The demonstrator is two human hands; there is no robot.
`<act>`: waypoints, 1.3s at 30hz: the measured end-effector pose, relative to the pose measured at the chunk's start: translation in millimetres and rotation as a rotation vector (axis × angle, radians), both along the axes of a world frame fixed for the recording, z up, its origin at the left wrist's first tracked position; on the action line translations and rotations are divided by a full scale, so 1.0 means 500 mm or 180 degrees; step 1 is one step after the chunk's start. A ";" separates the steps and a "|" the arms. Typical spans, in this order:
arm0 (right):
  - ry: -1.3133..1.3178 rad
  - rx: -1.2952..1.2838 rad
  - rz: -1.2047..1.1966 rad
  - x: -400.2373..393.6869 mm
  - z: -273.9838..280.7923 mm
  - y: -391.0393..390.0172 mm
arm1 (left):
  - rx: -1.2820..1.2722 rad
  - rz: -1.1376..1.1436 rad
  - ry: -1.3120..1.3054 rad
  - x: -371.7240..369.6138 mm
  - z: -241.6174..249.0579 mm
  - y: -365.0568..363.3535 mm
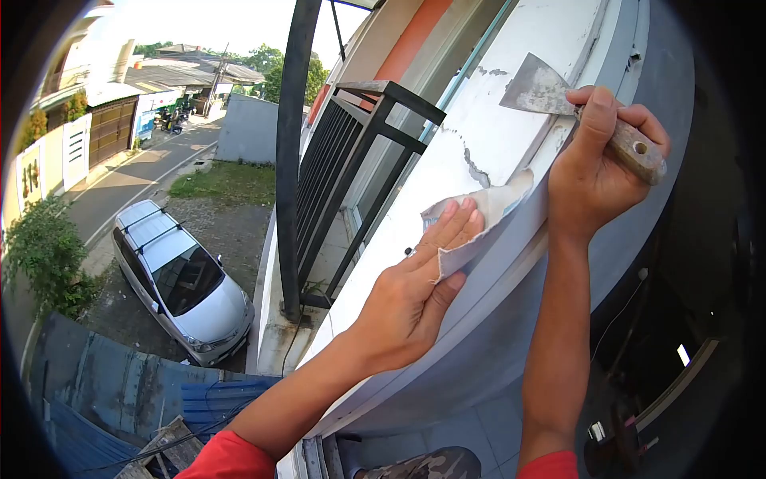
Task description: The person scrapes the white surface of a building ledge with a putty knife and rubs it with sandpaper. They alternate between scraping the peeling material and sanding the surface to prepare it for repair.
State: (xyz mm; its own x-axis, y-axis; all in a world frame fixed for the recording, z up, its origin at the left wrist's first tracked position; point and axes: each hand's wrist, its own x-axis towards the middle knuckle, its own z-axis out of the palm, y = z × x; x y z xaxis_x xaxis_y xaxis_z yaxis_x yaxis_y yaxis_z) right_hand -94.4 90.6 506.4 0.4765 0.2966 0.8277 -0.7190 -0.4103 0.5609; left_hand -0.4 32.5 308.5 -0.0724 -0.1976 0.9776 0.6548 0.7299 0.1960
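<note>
My right hand (600, 160) is wrapped round the worn handle of a putty knife (538, 86). Its wide, stained metal blade points left over the white ledge (407, 215). Lower down, my left hand (419, 283) presses a bent sheet of sandpaper (504, 201) against the ledge, fingers on top and thumb by its lower edge. The sheet is pale beige with a little blue print, and it curls over the ledge's rim. A jagged crack (472, 166) with chipped paint runs in the white surface just above the sandpaper.
A black metal railing (343, 160) stands left of the ledge. Far below are a silver car (187, 279), a road (144, 176) and blue metal sheeting (215, 403). Tiled floor (471, 427) and a camouflage-clad leg (435, 465) show at the bottom.
</note>
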 end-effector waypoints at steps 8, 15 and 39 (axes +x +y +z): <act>-0.0495 0.0081 -0.0024 -0.002 -0.008 0.007 | 0.0156 -0.0053 0.0014 -0.021 0.060 -0.019; -0.0450 0.0057 0.0241 0.005 -0.008 0.001 | -0.0010 0.0016 -0.0076 -0.010 0.041 -0.038; -0.0889 0.0235 0.0132 0.031 -0.020 0.006 | -0.0452 -0.0157 0.0469 -0.049 0.094 -0.063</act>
